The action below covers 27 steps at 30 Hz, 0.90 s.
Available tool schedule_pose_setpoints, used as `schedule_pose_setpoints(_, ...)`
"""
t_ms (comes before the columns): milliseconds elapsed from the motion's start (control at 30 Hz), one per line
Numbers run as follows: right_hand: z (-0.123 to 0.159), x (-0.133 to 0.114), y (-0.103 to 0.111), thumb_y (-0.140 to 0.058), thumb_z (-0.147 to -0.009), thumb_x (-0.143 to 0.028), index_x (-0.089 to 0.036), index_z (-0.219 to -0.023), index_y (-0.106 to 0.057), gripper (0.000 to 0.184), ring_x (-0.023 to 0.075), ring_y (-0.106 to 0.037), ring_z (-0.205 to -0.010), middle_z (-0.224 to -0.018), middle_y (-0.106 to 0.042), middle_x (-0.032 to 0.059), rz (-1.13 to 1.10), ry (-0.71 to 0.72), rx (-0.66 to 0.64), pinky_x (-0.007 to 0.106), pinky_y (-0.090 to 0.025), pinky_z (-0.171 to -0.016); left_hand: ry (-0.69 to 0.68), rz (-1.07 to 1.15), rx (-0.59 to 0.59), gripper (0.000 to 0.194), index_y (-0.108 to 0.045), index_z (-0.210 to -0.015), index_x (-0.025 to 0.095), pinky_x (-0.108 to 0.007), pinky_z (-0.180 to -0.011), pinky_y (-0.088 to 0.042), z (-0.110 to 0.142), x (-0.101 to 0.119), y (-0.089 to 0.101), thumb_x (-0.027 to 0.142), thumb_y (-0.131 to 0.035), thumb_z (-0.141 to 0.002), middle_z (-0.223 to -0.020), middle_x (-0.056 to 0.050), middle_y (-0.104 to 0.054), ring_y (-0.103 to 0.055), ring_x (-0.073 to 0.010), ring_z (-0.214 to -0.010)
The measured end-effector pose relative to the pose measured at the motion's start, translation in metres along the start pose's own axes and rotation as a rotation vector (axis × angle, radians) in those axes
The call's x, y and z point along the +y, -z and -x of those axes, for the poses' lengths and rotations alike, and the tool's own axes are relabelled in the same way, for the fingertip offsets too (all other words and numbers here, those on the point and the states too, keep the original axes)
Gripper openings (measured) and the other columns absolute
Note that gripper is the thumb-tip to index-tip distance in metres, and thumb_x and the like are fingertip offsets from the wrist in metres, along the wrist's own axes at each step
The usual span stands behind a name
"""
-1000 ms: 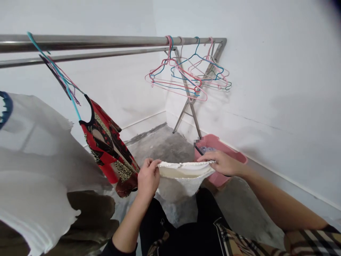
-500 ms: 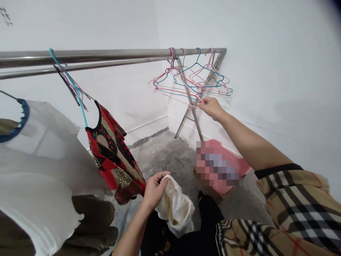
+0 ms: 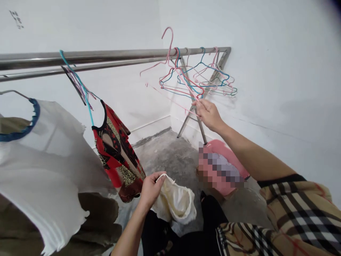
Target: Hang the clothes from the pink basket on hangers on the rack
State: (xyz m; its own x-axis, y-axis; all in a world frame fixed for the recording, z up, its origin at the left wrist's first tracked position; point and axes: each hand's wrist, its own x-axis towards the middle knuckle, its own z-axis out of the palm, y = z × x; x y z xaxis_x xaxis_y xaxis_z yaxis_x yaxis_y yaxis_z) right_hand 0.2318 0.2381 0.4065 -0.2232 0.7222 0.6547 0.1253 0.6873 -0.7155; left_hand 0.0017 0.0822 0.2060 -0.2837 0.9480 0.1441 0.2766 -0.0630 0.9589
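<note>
Pink hanger raised, hook up, in right hand

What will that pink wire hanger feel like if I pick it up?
The pink wire hanger is probably stiff, since it keeps its shape while the right hand holds one end. It's likely light, being thin wire. It may snag on the other hangers along the steel rail.

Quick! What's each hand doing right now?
Left hand: closed, holding a white lace-trimmed garment.
Right hand: closed, holding a pink wire hanger.
</note>
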Motion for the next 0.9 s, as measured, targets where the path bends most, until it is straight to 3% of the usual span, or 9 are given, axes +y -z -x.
schedule_pose_setpoints(167,0.118,0.028,0.004,-0.045,-0.091,-0.057,-0.023,-0.100,-0.056,0.037,0.0109,-0.031,-0.044,-0.049,-0.029,-0.0067,-0.092,-0.048,0.115,0.027,-0.030,-0.047,-0.019,0.119,0.084,0.036,-0.077,-0.088,0.015,-0.034,-0.083,-0.051,-0.004,0.001,0.009,0.046,-0.073,-0.068,-0.091,-0.009,-0.077,-0.069,-0.0261,-0.089)
schedule_pose_setpoints(233,0.171,0.050,0.001,-0.041,-0.093,-0.054,-0.026,-0.094,-0.053,0.031,0.0134,-0.037,-0.047,-0.052,-0.038,-0.0036,-0.054,-0.131,0.147,0.030,-0.036,-0.050,-0.008,0.177,0.120,0.038,-0.077,-0.089,0.015,-0.032,-0.078,-0.051,-0.007,0.001,0.011,0.046,-0.074,-0.067,-0.088,-0.008,-0.076,-0.069,-0.0237,-0.084)
schedule_pose_setpoints(333,0.235,0.077,-0.004,-0.055,-0.085,-0.054,-0.027,-0.091,-0.053,0.028,0.0150,-0.045,-0.054,-0.062,-0.049,-0.0001,-0.020,-0.312,0.045,0.031,-0.040,-0.052,0.012,0.214,0.142,0.039,-0.076,-0.092,0.015,-0.029,-0.072,-0.051,-0.011,0.001,0.011,0.046,-0.074,-0.069,-0.087,-0.007,-0.076,-0.068,-0.0207,-0.078)
schedule_pose_setpoints(400,0.259,0.085,-0.006,-0.062,-0.079,-0.054,-0.028,-0.096,-0.056,0.032,0.0151,-0.046,-0.055,-0.063,-0.049,-0.0003,-0.056,-0.425,-0.019,0.031,-0.040,-0.052,0.018,0.226,0.145,0.039,-0.076,-0.093,0.015,-0.028,-0.072,-0.050,-0.014,0.002,0.009,0.046,-0.073,-0.070,-0.088,-0.006,-0.076,-0.067,-0.0197,-0.077)
schedule_pose_setpoints(533,0.277,0.083,-0.002,-0.058,-0.080,-0.059,-0.026,-0.098,-0.063,0.039,0.0113,-0.032,-0.045,-0.053,-0.034,-0.0038,-0.133,-0.616,-0.045,0.027,-0.027,-0.043,0.002,0.227,0.135,0.037,-0.076,-0.091,0.015,-0.028,-0.073,-0.050,-0.018,0.002,0.001,0.046,-0.071,-0.072,-0.088,-0.007,-0.076,-0.067,-0.0201,-0.081)
schedule_pose_setpoints(633,0.285,0.084,0.013,-0.056,-0.080,-0.061,-0.024,-0.090,-0.068,0.040,0.0103,-0.031,-0.043,-0.050,-0.031,-0.0040,-0.169,-0.623,-0.069,0.027,-0.026,-0.042,-0.016,0.215,0.132,0.037,-0.076,-0.092,0.014,-0.029,-0.076,-0.050,-0.018,0.000,-0.003,0.046,-0.072,-0.072,-0.091,-0.008,-0.075,-0.067,-0.0210,-0.085)
schedule_pose_setpoints(767,0.291,0.088,0.042,-0.057,-0.081,-0.059,-0.023,-0.089,-0.074,0.040,0.0151,-0.049,-0.046,-0.050,-0.051,0.0015,-0.086,-0.616,-0.254,0.030,-0.039,-0.045,-0.033,0.194,0.104,0.039,-0.075,-0.096,0.014,-0.029,-0.078,-0.050,-0.016,-0.002,-0.002,0.046,-0.071,-0.074,-0.094,-0.008,-0.075,-0.067,-0.0206,-0.085)
schedule_pose_setpoints(833,0.288,0.085,0.052,-0.056,-0.083,-0.056,-0.023,-0.090,-0.076,0.040,0.0215,-0.065,-0.066,-0.069,-0.069,0.0075,0.044,-0.552,-0.364,0.034,-0.052,-0.060,-0.040,0.181,0.073,0.039,-0.075,-0.098,0.015,-0.030,-0.080,-0.049,-0.015,0.000,-0.001,0.046,-0.070,-0.075,-0.096,-0.008,-0.075,-0.066,-0.0203,-0.086)
schedule_pose_setpoints(900,0.281,0.078,0.055,-0.051,-0.088,-0.052,-0.022,-0.094,-0.077,0.040,0.0254,-0.069,-0.092,-0.095,-0.074,0.0092,0.164,-0.475,-0.479,0.037,-0.055,-0.084,-0.045,0.167,0.037,0.038,-0.075,-0.098,0.016,-0.030,-0.082,-0.049,-0.014,0.002,0.000,0.045,-0.071,-0.075,-0.097,-0.007,-0.075,-0.066,-0.0203,-0.089)
